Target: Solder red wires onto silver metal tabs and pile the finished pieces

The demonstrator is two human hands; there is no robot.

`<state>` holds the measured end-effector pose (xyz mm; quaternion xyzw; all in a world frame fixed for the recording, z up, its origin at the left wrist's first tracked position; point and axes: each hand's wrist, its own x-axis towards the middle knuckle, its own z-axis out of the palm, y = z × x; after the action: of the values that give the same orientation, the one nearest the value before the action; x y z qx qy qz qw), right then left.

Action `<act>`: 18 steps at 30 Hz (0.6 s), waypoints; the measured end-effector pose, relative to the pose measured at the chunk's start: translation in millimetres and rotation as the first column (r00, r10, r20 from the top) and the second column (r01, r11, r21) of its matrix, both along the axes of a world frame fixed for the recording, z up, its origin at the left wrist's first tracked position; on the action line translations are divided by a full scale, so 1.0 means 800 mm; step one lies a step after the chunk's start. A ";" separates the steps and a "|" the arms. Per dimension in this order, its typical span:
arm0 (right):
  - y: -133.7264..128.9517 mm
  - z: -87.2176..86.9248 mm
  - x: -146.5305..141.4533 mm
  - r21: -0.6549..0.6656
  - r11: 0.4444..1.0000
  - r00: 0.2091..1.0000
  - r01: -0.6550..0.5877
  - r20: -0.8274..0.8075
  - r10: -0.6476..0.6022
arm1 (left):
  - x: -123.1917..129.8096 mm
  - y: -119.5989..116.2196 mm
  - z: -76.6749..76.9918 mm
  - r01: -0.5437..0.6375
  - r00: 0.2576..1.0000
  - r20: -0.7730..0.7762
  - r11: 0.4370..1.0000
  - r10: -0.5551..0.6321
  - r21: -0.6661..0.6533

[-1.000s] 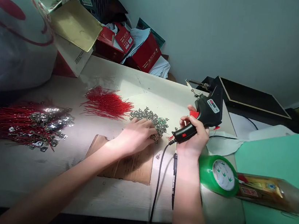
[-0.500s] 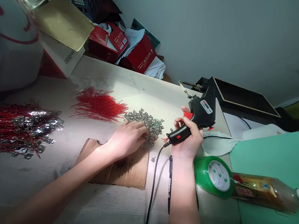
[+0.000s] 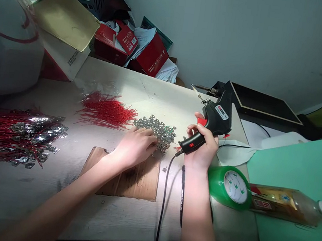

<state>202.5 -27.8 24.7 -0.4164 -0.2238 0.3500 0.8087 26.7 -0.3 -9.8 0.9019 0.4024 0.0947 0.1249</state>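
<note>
My right hand (image 3: 203, 146) is wrapped round the black handle of a soldering gun (image 3: 217, 118) with a red trigger; its metal tip points left, raised above the table. My left hand (image 3: 138, 145) lies at the near edge of a heap of small metal contact plates (image 3: 159, 130), its fingers curled down among them. Its fingertips are hidden, so what they pinch cannot be made out. Below that hand lies a scorched piece of cardboard (image 3: 138, 180). A bundle of red wires (image 3: 109, 109) is beyond and to the left of the heap.
Red wires with metal plates attached (image 3: 34, 135) are piled at the left, near a white plastic bag (image 3: 7, 45). On the right lie green tape (image 3: 229, 187), a bottle (image 3: 289, 204) and a black pen (image 3: 182, 196). The gun's cord (image 3: 164, 200) crosses the table. Red boxes (image 3: 150, 57) stand behind.
The whole view has shifted very slightly. My left hand stays at the heap with its fingers curled, and my right hand keeps hold of the soldering gun.
</note>
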 end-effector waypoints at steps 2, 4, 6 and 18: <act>0.000 0.000 0.000 -0.002 1.000 1.000 -0.001 0.003 0.001 | -0.001 0.001 0.000 0.002 1.000 0.008 1.000 -0.002 -0.004; 0.000 -0.001 0.000 -0.005 1.000 1.000 0.000 0.005 0.000 | -0.001 0.002 0.000 0.003 1.000 0.015 1.000 -0.003 -0.005; -0.001 0.000 0.000 -0.007 1.000 1.000 0.002 0.008 -0.002 | -0.002 0.002 0.001 0.005 1.000 0.021 1.000 -0.005 -0.003; -0.002 0.002 -0.001 -0.005 1.000 1.000 0.007 0.011 -0.007 | -0.014 0.001 0.017 -0.029 0.988 0.153 1.000 0.030 -0.008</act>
<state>202.0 -29.3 26.5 -0.4211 -0.2261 0.3456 0.8076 15.8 0.2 3.4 0.8856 0.4052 0.1644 0.1567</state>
